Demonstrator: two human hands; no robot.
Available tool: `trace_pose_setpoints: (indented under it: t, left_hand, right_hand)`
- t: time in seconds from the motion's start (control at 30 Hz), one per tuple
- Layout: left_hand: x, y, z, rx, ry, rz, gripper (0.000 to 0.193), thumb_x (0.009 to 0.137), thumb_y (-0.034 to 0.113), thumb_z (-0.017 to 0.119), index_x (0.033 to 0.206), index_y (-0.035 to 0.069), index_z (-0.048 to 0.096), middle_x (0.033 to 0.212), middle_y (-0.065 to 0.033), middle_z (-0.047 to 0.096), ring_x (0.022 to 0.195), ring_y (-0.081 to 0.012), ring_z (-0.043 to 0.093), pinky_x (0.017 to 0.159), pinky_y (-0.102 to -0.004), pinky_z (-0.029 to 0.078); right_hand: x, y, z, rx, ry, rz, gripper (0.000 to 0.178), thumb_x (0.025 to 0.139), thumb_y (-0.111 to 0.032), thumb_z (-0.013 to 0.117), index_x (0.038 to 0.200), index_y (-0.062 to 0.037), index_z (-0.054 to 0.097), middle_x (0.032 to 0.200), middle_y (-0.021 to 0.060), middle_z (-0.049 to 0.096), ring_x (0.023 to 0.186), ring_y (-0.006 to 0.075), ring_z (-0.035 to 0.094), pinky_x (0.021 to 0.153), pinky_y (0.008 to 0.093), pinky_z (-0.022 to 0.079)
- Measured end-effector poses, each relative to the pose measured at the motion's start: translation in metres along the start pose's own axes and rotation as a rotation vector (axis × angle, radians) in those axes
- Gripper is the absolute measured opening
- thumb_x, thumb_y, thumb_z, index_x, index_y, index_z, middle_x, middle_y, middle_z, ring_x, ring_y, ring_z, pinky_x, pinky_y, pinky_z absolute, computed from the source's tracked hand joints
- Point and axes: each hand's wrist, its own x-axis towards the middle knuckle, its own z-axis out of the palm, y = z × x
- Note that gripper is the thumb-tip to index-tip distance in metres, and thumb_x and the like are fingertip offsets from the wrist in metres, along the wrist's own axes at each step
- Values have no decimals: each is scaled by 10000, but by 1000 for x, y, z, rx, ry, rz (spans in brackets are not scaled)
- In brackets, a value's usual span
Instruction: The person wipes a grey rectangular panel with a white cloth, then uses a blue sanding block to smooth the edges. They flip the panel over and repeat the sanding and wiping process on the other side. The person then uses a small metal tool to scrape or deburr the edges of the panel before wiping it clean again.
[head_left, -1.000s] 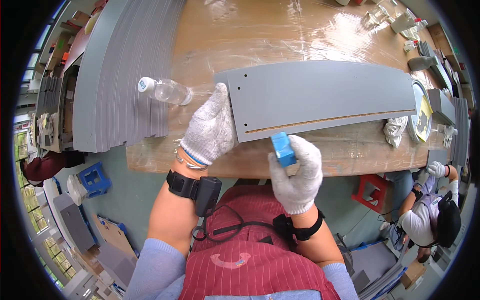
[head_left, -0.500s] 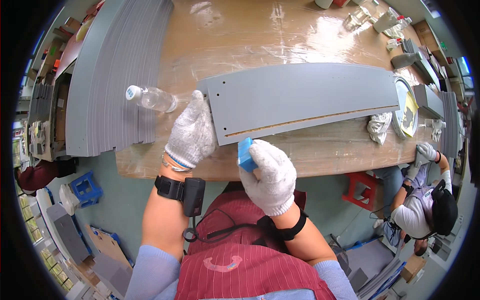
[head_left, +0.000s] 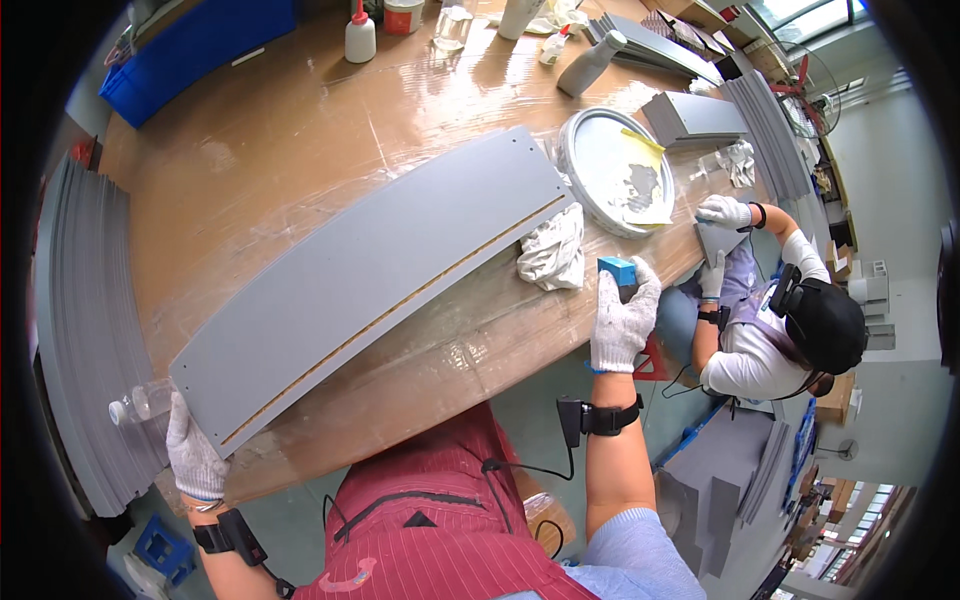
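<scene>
A long grey panel (head_left: 370,285) lies aslant on the table, with a narrow brown groove along its near edge and small holes at its ends. My gloved left hand (head_left: 197,455) grips the panel's left end; part of its fingers is hidden at the edge. Out past the panel's right end, my gloved right hand (head_left: 625,322) pinches a small blue block (head_left: 617,269) with a dark side, above the table's near edge. A crumpled white cloth (head_left: 553,250) lies between that hand and the panel. Beside my left hand a clear plastic bottle (head_left: 150,400) lies on its side.
A round grey lid (head_left: 590,205) bearing yellow sandpaper (head_left: 645,155) lies beyond the cloth. Stacked grey panels (head_left: 85,330) stand at the left. A co-worker (head_left: 765,330) sits at the right, handling a grey piece. Bottles and a blue bin (head_left: 200,55) occupy the far side.
My right hand has carried the blue block from the panel's near left corner to beyond its right end. My left hand stays at the left end. The view has swung right.
</scene>
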Motion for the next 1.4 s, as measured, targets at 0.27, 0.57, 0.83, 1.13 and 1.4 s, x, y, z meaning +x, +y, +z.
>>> trace_pose_setpoints:
  t: [0.27,0.57,0.83,1.13,1.4]
  left_hand:
    - [-3,1,8,161,315,76,466,1078,371,536,1414,48,533,1391,-124,613,1250,-292,611,1089,-461,495]
    - [-9,-3,4,183,400,108,476,1076,377,540,1409,37,533,1373,-127,622,1246,-293,613,1090,-456,498]
    - [-7,-4,22,81,393,92,459,1034,251,622,1408,5,525,1359,-164,623,1254,-309,622,1089,-482,520]
    - [-11,-3,27,227,337,70,518,969,95,645,1440,-46,481,1345,-178,632,1213,-295,661,1041,-466,560]
    - [-6,-11,18,321,300,96,536,933,24,626,1439,-56,471,1322,-198,640,1187,-326,672,1025,-468,572]
  right_hand:
    - [141,111,29,-445,-83,-74,455,857,-148,783,1271,-47,625,1226,226,653,1143,394,646,997,461,514]
    - [119,61,39,-609,-322,-541,500,827,-357,802,1224,-75,690,1287,149,660,1273,401,552,1093,517,407]
    - [43,54,80,-305,-725,-553,541,736,-163,817,1257,-125,673,1318,149,603,1214,418,548,1014,546,459]
    - [113,-33,-14,317,-797,291,187,883,-127,698,1002,8,647,775,8,606,646,70,539,585,216,433]
    - [2,-255,82,309,-1196,-802,276,677,-199,779,943,-141,737,861,73,672,932,318,642,935,456,480]
